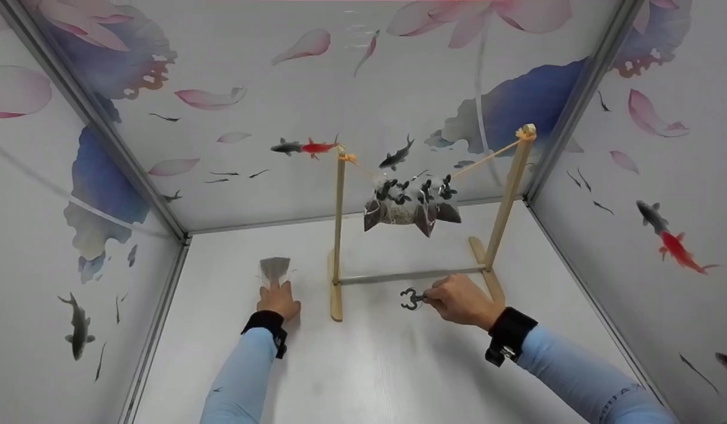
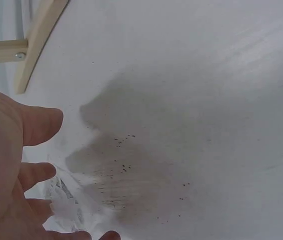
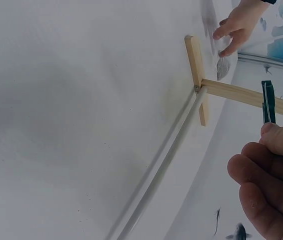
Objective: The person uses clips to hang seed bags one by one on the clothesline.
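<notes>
On the white table, my left hand [image 1: 278,300] reaches to a small clear plastic bag [image 1: 275,268] with dark contents. Its thumb and fingers [image 2: 37,172] are spread and only loosely bent; the bag's crinkled film [image 2: 64,202] shows beside the fingertips in the left wrist view. My right hand [image 1: 460,299] pinches a dark green clip [image 1: 411,298] by one end, its curved jaws pointing left. The right wrist view shows this clip [image 3: 268,100] edge-on above the thumb. Several filled bags [image 1: 398,213] hang from a yellow cord [image 1: 487,158], with dark clips [image 1: 426,189] at their tops.
A wooden frame has two upright posts [image 1: 339,218], flat feet [image 1: 336,303] and a pale crossbar [image 1: 413,275] low between them. Dark specks [image 2: 124,167] lie scattered on the table beside my left hand. Printed walls [image 1: 316,106] enclose the back and both sides.
</notes>
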`<state>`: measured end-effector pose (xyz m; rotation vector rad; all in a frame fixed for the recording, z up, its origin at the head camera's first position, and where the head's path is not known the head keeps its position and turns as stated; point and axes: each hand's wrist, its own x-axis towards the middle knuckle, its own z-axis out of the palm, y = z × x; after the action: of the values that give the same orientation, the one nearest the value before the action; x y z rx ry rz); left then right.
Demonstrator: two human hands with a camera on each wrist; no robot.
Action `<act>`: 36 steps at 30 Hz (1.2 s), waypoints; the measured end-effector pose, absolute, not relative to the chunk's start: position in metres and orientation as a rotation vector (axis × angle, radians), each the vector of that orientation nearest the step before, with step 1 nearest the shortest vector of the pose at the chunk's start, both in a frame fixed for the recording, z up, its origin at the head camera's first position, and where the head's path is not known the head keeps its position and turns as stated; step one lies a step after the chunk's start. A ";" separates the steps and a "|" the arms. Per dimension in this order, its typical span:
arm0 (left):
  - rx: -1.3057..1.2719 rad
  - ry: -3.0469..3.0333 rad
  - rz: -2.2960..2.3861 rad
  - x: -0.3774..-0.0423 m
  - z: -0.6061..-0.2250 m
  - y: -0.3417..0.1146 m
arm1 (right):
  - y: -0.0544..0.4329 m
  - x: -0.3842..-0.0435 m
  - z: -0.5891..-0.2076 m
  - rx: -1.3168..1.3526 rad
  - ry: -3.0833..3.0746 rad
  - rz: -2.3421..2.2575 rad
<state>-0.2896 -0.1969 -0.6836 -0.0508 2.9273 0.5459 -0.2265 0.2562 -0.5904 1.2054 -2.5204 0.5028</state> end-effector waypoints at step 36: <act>0.798 3.133 0.704 -0.273 -0.458 -0.127 | 0.237 -0.248 -0.424 1.211 -2.297 0.330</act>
<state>-0.2728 -0.1271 -0.4576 0.7985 3.1325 0.7042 -0.2481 0.2369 -0.4240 1.2110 -2.2969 0.3303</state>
